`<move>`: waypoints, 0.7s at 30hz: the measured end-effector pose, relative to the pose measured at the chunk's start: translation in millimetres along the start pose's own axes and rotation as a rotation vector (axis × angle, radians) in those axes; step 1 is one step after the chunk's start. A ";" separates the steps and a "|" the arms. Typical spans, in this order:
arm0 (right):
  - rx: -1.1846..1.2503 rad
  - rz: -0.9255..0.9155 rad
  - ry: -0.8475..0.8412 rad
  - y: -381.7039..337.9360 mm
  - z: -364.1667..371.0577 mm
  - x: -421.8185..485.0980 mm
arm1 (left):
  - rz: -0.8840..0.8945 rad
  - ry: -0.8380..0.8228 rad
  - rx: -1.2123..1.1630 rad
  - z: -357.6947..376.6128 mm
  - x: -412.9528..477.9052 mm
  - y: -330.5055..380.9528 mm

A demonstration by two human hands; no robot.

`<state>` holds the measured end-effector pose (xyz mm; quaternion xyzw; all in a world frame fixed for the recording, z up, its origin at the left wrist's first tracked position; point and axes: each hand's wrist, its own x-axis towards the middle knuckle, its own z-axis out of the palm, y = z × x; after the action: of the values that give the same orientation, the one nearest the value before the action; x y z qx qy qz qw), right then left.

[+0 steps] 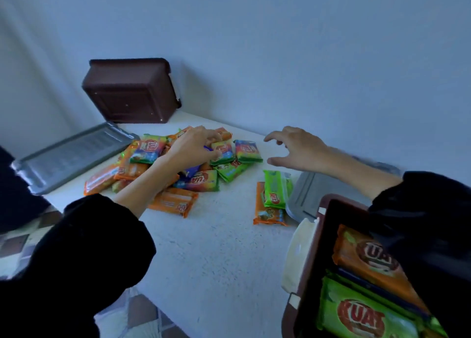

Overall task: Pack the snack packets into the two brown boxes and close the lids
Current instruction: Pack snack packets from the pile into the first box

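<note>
Near brown box (314, 261) holds orange packet (367, 258) and green packet (362, 314)

packets (201, 181) centre, box (316, 248) right (second box (130, 93) behind)

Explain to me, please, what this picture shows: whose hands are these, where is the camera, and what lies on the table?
There is no machine here: a person works with bare hands, and the one picture comes from a camera worn on the head, looking down. The left hand pinches a rainbow packet in the pile of snack packets on the white table. The right hand hovers open and holds nothing. The near brown box at the lower right already holds packets; the far brown box lies tipped over by the wall. One grey lid lies at the left, a second grey lid beside the near box.
</note>
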<state>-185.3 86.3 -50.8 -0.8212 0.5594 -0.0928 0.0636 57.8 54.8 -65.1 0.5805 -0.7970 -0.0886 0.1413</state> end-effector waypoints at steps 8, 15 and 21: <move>-0.149 0.172 -0.402 17.4 57.6 41.0 | -0.288 -0.160 0.120 47.5 31.8 -48.5; -0.089 0.150 -0.400 11.2 67.5 36.1 | -0.289 -0.043 0.114 65.7 38.8 -56.7; 0.046 -0.019 -0.345 -6.8 71.4 34.8 | -0.274 -0.013 0.086 66.2 33.1 -53.9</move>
<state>-150.7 56.4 -116.1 -0.8284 0.5303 0.0362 0.1764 75.1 5.1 -140.0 0.6889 -0.7141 -0.0768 0.0978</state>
